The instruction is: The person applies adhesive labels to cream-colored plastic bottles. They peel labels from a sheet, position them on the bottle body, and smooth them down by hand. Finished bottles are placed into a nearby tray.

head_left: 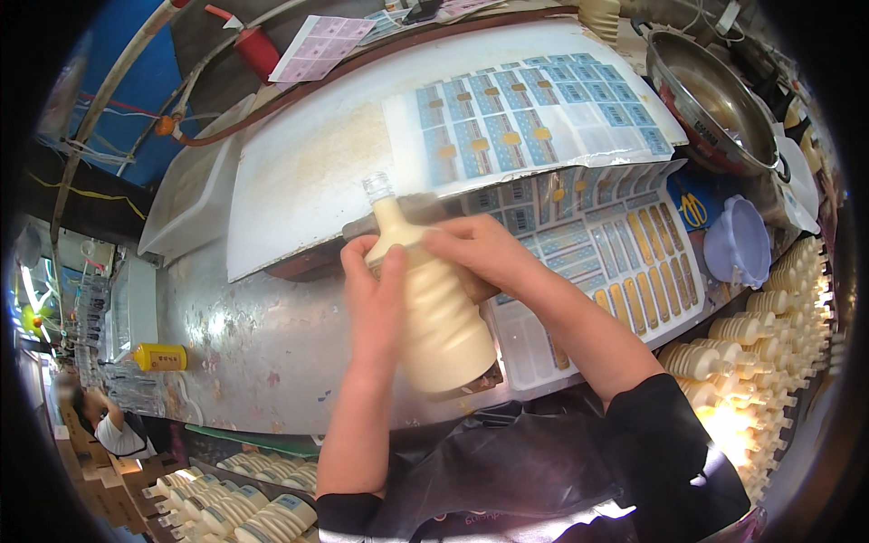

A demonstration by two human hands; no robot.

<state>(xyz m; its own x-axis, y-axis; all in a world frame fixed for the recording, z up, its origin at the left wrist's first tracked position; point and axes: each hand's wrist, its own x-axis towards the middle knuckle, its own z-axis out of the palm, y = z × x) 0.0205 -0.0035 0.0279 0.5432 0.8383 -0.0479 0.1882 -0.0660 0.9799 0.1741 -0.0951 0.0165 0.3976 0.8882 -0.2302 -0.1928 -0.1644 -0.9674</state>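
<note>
A cream-coloured bottle point(444, 330) with a wavy ribbed body and a transparent threaded neck lies tilted before me, its neck pointing away. My left hand point(373, 290) grips the left side of its shoulder, thumb on top. On the other side, my right hand point(484, 253) presses its fingertips against the shoulder just below the neck. Whether a small label sits under those fingertips is hidden. Beside my right forearm, sheets of blue and gold labels point(625, 262) lie on a white tray. More blue label sheets point(493, 118) are spread on the slanted white board point(299, 181).
A metal pan point(715, 100) stands far right, above a lavender plastic basin point(738, 244) and yellow-handled scissors point(692, 210). Many cream bottles point(715, 362) are stacked at right; others point(244, 507) lie lower left. A yellow container point(160, 357) rests left. Another person point(113, 425) is beyond it.
</note>
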